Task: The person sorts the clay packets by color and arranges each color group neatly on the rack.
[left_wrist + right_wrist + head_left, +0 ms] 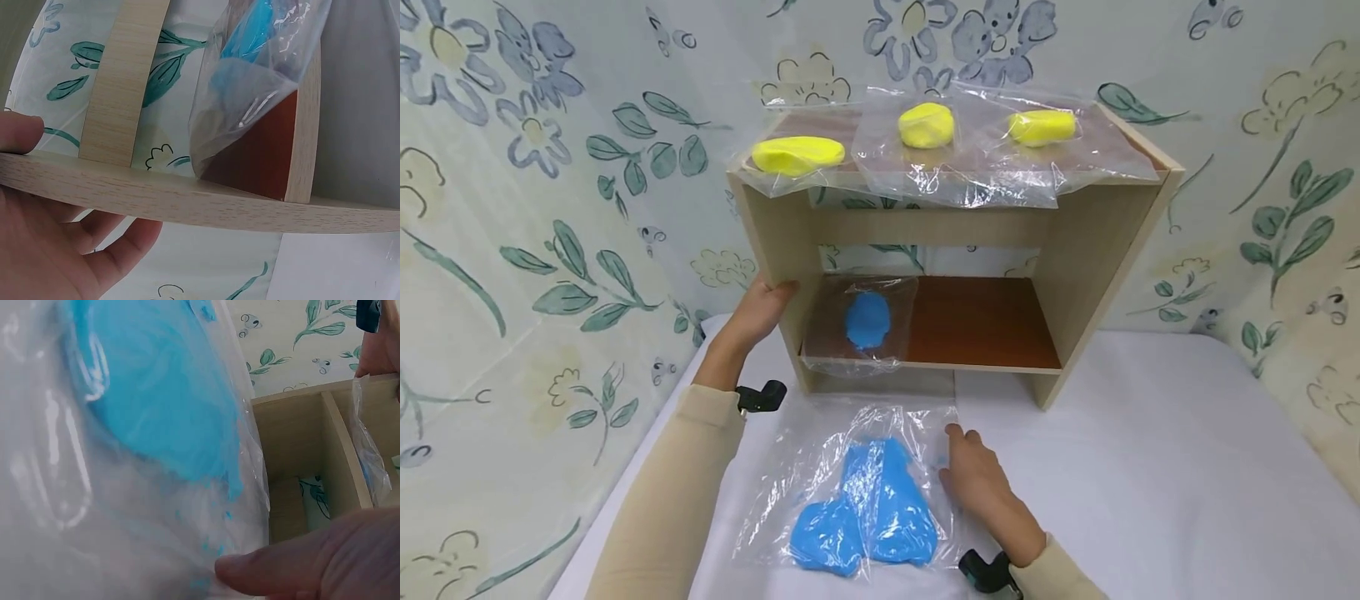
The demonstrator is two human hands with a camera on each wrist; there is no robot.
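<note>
A light wooden shelf unit (pixel 1078 250) stands on a white-covered table. My left hand (pixel 766 304) grips its left side panel (pixel 206 203), thumb on one side and fingers on the other. Before the unit lies a clear plastic bag (pixel 775 517) with blue clay-like lumps (pixel 891 508) inside. My right hand (pixel 985 487) touches the bag's right edge. In the right wrist view its thumb (pixel 256 572) rests on the plastic beside the blue mass; its other fingers are mostly hidden there.
On the top board, three yellow lumps (pixel 927 125) sit in clear plastic. The reddish-brown lower shelf (pixel 985 321) holds a blue oval lump (pixel 868 319) in another bag, at its left end. Flower-patterned cloth (pixel 587 333) hangs behind.
</note>
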